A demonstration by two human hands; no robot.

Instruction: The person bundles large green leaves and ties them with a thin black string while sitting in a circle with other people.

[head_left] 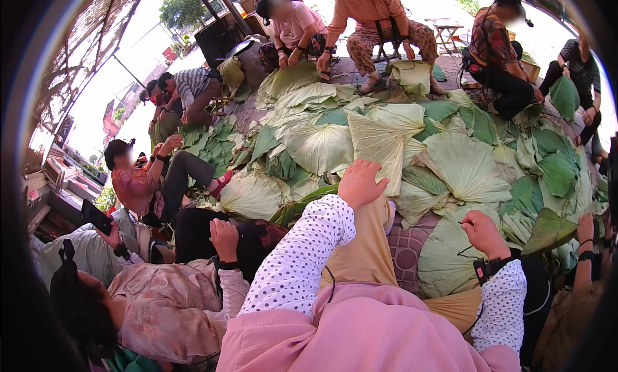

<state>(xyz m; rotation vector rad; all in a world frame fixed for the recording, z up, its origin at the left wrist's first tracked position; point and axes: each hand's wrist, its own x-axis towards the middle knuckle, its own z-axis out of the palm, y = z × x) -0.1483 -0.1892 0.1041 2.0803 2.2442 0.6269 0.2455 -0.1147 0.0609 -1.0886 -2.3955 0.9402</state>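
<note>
My left hand is above my left knee, back upward, with the thumb spread from the fingers and nothing visible in it. Just beyond it lies a folded, pale dried lotus leaf. Over to the right, my right hand has its fingers curled above a broad green lotus leaf beside my right leg. A thin dark piece shows at those fingertips; whether they grip it or the leaf cannot be told. Before me spreads a large heap of lotus leaves, including a wide pale one.
Several people sit around the heap, including a person close on my left holding a phone. At the right edge another person's hand is near a leaf. Brick paving shows between my legs. A small folding stool stands behind.
</note>
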